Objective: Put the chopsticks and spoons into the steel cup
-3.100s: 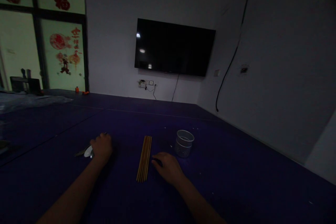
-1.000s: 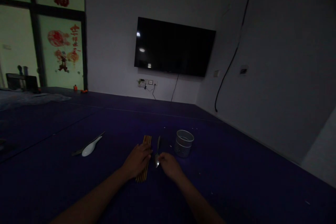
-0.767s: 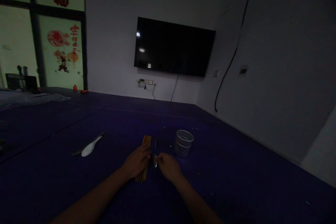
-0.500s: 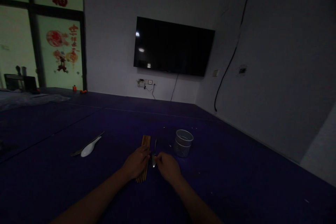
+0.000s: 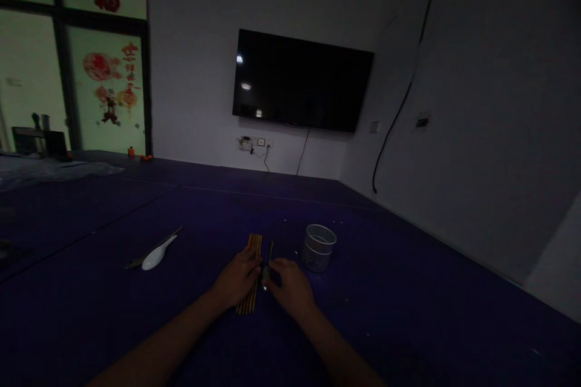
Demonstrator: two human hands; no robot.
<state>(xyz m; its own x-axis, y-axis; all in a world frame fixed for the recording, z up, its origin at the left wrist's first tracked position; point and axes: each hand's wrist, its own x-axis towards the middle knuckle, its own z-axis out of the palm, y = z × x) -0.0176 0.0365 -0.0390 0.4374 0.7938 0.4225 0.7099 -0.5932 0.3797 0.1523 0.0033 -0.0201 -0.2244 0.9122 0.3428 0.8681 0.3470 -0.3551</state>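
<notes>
Side by side on the dark blue tabletop lie several wooden chopsticks [image 5: 246, 303]. My left hand [image 5: 238, 277] rests across them, fingers closed over the row near its right edge. Just right of the chopsticks is a small metal spoon [image 5: 265, 276], its dark handle pointing away from me. Thumb and fingers of my right hand [image 5: 290, 287] close around the spoon at its middle, partly hiding it. A grey metal cup [image 5: 319, 249] with holes low in its side stands upright beyond my right hand, apart from it.
To the left, a white soup spoon [image 5: 157, 254] lies beside a thin dark utensil [image 5: 136, 263]. Clear plastic sheeting [image 5: 59, 173] and small orange items [image 5: 145, 158] sit farther back. Small crumbs dot the tabletop [image 5: 408, 314]. A wall stands at the right, below a hanging cable [image 5: 399, 112].
My right hand's fingers have shifted forward and now cover more of the metal spoon. My left hand stays on the chopsticks. The camera view has moved very slightly.
</notes>
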